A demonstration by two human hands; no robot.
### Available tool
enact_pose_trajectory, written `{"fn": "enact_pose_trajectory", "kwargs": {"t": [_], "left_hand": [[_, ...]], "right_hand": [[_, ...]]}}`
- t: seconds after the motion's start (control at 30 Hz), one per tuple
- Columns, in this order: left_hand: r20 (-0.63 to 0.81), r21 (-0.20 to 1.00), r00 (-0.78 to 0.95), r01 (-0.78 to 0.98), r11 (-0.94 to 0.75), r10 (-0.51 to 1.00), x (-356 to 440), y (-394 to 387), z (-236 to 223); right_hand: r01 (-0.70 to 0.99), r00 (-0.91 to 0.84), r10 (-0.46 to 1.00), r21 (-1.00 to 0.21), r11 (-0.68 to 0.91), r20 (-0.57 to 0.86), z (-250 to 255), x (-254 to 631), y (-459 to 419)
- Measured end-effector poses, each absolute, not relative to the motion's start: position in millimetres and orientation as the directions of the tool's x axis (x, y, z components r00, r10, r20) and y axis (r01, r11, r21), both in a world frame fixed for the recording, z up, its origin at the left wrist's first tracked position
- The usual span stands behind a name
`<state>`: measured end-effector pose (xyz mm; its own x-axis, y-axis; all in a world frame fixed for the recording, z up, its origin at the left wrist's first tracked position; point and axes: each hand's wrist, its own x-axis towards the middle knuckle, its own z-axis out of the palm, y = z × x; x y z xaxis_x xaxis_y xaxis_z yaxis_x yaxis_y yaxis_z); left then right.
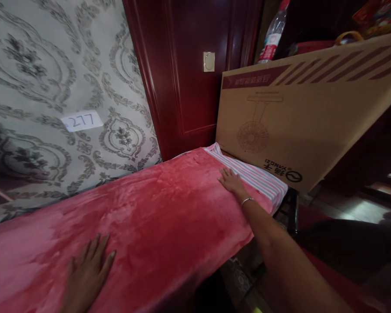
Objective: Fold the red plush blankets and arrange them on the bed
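Red plush cover [169,208]: spread lengthwise beside the patterned wall [94,95], slightly rumpled; its support is mostly hidden.
Left hand [86,274]: released, palm down on the cover's nearer left portion, fingers spread.
Right hand [232,181]: released, palm down near the striped fabric [252,174], grasping nothing.
Risk at the plush: uneven pressure or a sideways drag by either palm could bunch the nap into folds (neither hand pins an edge).
Risk at the near edge: the overhang could draw the cover off line if pulled.
Risk at the striped corner: it lies close to the cardboard box [299,117] and could snag if shifted that way.
Cover, direction: striped end toward the box.
Cover, long axis: lower left to upper right, roughly along the wall.
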<state>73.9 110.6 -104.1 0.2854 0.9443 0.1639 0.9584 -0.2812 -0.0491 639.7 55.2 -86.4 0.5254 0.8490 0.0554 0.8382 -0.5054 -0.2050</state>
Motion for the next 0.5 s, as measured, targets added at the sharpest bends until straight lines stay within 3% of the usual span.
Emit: {"fn": "enact_pose_trajectory", "kwargs": {"t": [0.1,0.3,0.37,0.5], "left_hand": [[0.172,-0.038,0.29,0.957,-0.288,0.941,73,110,-107],[0.139,0.004,0.273,0.961,-0.276,0.952,72,110,-100],[0.128,0.044,0.251,0.965,-0.258,0.96,76,116,-91],[0.24,0.089,0.298,0.941,-0.327,0.924,98,134,-72]], "right_hand": [[0.763,0.631,0.775,-0.21,-0.612,0.033,-90,658,48],[0.702,0.702,0.71,-0.223,-0.676,0.056,-77,638,53],[0.753,0.648,0.756,-0.229,-0.616,0.095,-69,610,62],[0.934,0.3,0.947,-0.236,-0.267,0.116,-64,524,88]]}}
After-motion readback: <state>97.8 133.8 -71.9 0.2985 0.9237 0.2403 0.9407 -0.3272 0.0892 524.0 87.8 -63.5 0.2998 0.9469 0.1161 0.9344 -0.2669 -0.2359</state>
